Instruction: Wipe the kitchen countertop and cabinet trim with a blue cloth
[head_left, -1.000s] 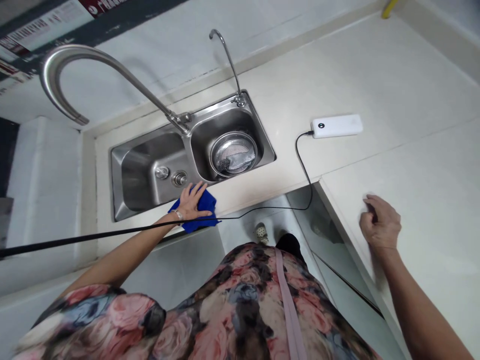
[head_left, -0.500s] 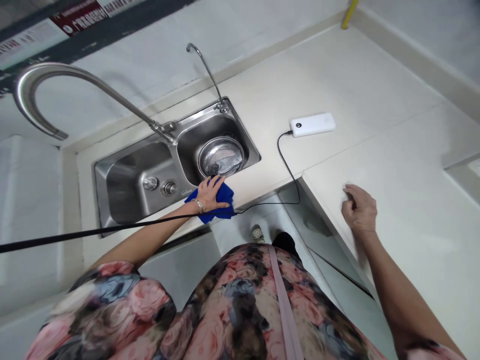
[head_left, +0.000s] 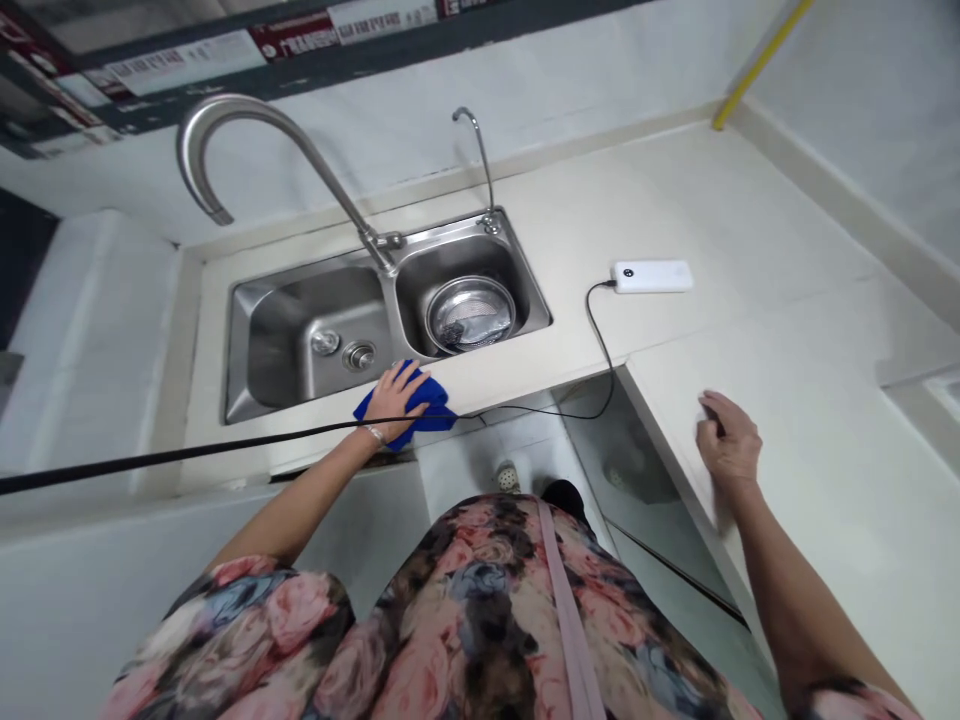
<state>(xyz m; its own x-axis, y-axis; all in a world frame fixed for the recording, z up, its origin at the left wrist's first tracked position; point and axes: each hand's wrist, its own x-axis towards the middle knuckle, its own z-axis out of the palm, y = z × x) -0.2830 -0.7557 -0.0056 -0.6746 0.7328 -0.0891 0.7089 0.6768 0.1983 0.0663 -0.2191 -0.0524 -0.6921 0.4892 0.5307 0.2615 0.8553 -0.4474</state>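
My left hand (head_left: 395,397) lies flat with spread fingers on a blue cloth (head_left: 427,412), pressing it onto the pale countertop's front edge just before the steel double sink (head_left: 300,340). A round metal strainer basket (head_left: 470,313) sits in the sink's right basin. My right hand (head_left: 726,437) rests on the countertop (head_left: 825,430) to the right, fingers curled under, nothing visible in it.
A white power bank (head_left: 651,276) lies on the counter right of the sink, its black cable (head_left: 600,350) running down over the edge and across to the left. A tall curved faucet (head_left: 285,150) and a thin tap (head_left: 480,160) rise behind the sink. Floor gap below between the counters.
My left hand slid the blue cloth right along the sink's front edge, then back a little to the left. My right hand stayed in place on the counter; the camera shifted.
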